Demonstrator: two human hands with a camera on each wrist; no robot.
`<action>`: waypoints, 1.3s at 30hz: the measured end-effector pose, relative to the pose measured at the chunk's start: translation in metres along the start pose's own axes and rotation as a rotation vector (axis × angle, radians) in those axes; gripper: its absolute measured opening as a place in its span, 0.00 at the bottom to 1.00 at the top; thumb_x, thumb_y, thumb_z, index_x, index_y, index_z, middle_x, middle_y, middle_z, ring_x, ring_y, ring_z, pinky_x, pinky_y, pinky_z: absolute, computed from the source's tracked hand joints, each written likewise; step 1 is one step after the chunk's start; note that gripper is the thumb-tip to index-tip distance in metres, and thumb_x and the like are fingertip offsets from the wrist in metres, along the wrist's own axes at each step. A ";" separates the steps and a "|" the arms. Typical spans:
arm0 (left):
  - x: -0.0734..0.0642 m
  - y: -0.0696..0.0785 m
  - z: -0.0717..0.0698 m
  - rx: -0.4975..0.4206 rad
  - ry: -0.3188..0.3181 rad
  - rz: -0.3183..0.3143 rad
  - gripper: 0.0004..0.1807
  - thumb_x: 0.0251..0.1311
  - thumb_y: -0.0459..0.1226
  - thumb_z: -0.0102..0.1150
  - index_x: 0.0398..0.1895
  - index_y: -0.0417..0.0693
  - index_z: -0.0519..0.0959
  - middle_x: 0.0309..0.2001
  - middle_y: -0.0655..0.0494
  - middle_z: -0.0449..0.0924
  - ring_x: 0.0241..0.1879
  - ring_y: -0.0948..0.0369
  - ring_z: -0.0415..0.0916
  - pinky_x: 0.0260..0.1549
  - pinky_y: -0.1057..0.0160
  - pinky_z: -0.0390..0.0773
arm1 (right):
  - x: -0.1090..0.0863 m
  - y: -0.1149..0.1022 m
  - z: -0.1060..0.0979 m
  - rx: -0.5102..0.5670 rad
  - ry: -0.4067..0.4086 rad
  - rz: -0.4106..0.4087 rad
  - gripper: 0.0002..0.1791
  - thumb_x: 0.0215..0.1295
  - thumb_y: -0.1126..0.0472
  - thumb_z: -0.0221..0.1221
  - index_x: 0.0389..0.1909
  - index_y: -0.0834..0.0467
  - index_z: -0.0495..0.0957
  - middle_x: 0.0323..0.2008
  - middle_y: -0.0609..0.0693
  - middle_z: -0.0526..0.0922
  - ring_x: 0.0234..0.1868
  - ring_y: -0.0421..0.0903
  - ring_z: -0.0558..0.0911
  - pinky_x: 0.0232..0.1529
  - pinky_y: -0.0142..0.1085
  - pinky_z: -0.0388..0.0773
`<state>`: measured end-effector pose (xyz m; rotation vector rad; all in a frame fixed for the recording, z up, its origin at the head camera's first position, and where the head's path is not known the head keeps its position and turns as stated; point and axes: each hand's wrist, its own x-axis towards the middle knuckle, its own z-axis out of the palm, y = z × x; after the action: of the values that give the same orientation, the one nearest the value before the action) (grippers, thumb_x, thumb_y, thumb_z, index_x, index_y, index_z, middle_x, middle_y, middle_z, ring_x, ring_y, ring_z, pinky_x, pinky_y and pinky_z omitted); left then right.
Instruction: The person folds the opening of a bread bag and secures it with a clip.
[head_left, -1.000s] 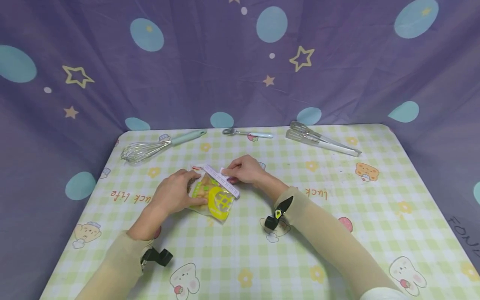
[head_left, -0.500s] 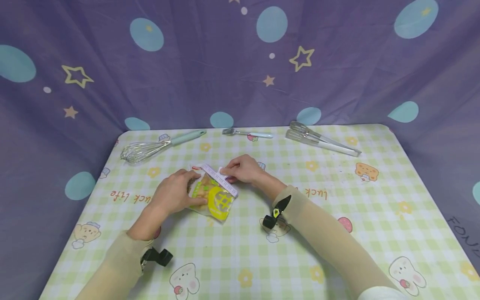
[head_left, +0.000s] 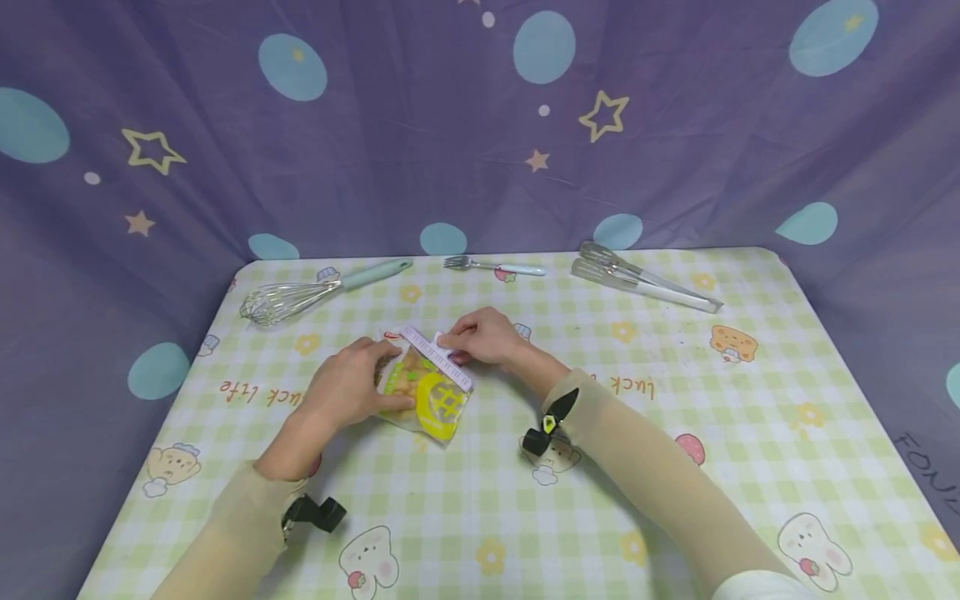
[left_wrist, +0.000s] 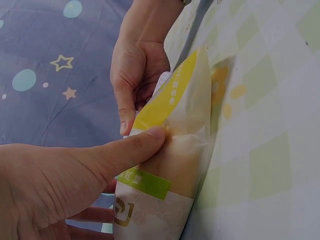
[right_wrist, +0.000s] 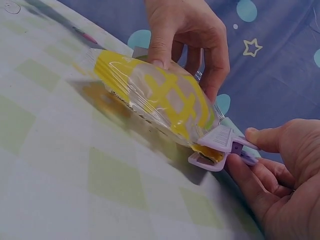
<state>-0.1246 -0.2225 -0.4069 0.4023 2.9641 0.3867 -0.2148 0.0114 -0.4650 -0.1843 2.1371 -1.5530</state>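
Observation:
A clear snack bag (head_left: 427, 400) with yellow and green print, with pale brown food inside, is held just off the tablecloth. My left hand (head_left: 347, 383) grips it from the left; in the left wrist view the thumb (left_wrist: 132, 150) presses on its face. A pale purple bag clip (head_left: 438, 358) lies along the bag's right-hand edge. Thumb and fingers of my right hand (head_left: 487, 337) pinch the clip's handles. In the right wrist view the clip (right_wrist: 220, 142) is spread, and its two bars stand either side of the bag's edge.
Along the table's back lie a whisk (head_left: 322, 292) with a mint handle, a fork (head_left: 495, 267) and metal tongs (head_left: 645, 279). A checked tablecloth (head_left: 480, 508) covers the table. Behind it hangs a purple curtain (head_left: 420, 125).
My right hand and the clip have shifted slightly left, the clip's bar sitting a little further over the bag's edge. The left hand and bag stay almost still.

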 end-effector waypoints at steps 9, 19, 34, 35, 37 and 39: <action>0.000 0.000 -0.001 0.001 -0.001 -0.003 0.46 0.47 0.58 0.84 0.66 0.43 0.81 0.54 0.43 0.83 0.45 0.46 0.83 0.47 0.43 0.84 | -0.003 -0.005 0.003 0.014 0.005 -0.010 0.12 0.67 0.56 0.73 0.39 0.62 0.90 0.27 0.52 0.90 0.24 0.40 0.88 0.32 0.35 0.88; -0.001 0.000 -0.001 -0.001 -0.001 -0.005 0.46 0.47 0.58 0.84 0.67 0.44 0.81 0.53 0.43 0.83 0.45 0.46 0.83 0.47 0.42 0.84 | -0.005 -0.008 0.002 -0.046 0.012 -0.012 0.13 0.65 0.55 0.74 0.40 0.62 0.91 0.28 0.52 0.91 0.25 0.40 0.89 0.32 0.34 0.87; -0.001 0.002 0.000 -0.005 0.005 0.001 0.46 0.49 0.58 0.83 0.67 0.44 0.81 0.53 0.43 0.82 0.45 0.46 0.83 0.47 0.42 0.84 | -0.009 -0.006 0.000 -0.219 0.073 -0.163 0.16 0.62 0.52 0.76 0.40 0.61 0.91 0.27 0.50 0.92 0.23 0.39 0.89 0.29 0.29 0.82; -0.001 0.003 0.000 -0.002 0.007 0.001 0.46 0.49 0.58 0.83 0.67 0.44 0.81 0.52 0.43 0.82 0.44 0.47 0.83 0.46 0.42 0.84 | -0.009 -0.006 0.000 -0.245 0.087 -0.181 0.16 0.62 0.51 0.76 0.40 0.60 0.91 0.27 0.50 0.92 0.23 0.39 0.89 0.30 0.29 0.81; -0.001 0.004 0.001 0.003 0.011 -0.003 0.46 0.48 0.59 0.83 0.66 0.43 0.81 0.51 0.43 0.82 0.42 0.48 0.82 0.45 0.42 0.84 | -0.010 -0.005 -0.001 -0.296 0.117 -0.219 0.16 0.63 0.49 0.76 0.39 0.59 0.91 0.28 0.49 0.92 0.23 0.38 0.87 0.31 0.29 0.81; 0.000 0.006 0.002 0.012 0.016 -0.009 0.47 0.47 0.60 0.83 0.66 0.43 0.81 0.50 0.43 0.82 0.40 0.49 0.82 0.43 0.43 0.84 | -0.011 -0.005 -0.003 -0.349 0.152 -0.265 0.15 0.65 0.48 0.74 0.38 0.57 0.91 0.28 0.48 0.91 0.24 0.37 0.86 0.31 0.28 0.80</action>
<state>-0.1223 -0.2165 -0.4072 0.3895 2.9843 0.3725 -0.2072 0.0169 -0.4566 -0.4981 2.5820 -1.3517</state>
